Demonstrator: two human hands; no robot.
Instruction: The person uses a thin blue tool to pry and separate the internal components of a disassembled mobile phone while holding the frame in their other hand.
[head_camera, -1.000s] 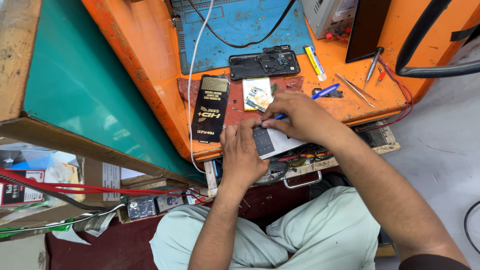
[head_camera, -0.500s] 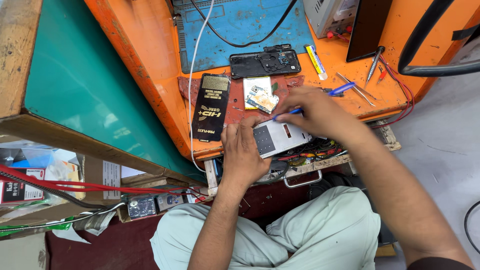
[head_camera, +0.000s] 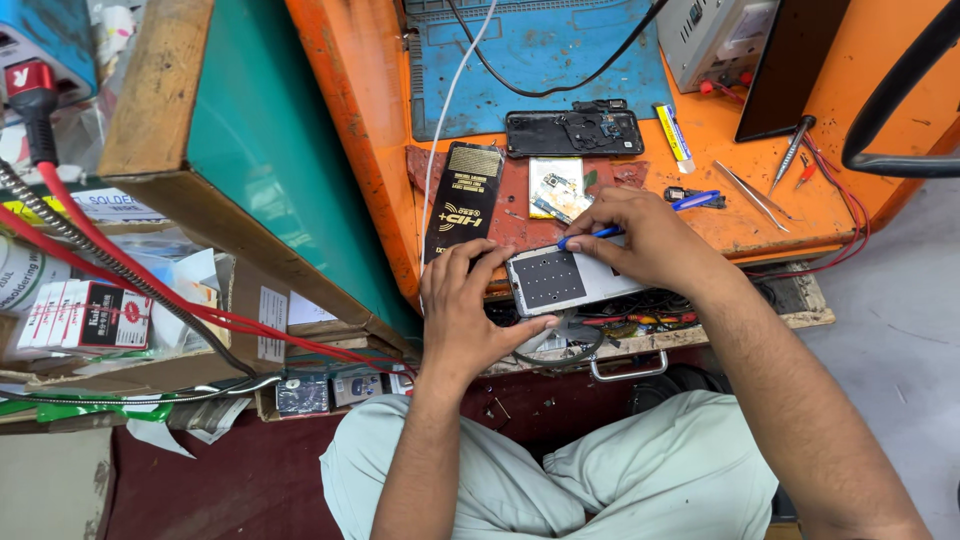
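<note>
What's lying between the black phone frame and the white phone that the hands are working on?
In the head view, a small circuit board lies between black phone frame and white phone.

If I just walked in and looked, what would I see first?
Probably the bright orange workbench with a blue mat on top. At its front edge the left hand steadies a white phone lying flat, while the right hand touches a blue-handled tool to its top edge. Behind them lie a black opened phone and a long black card.
</note>
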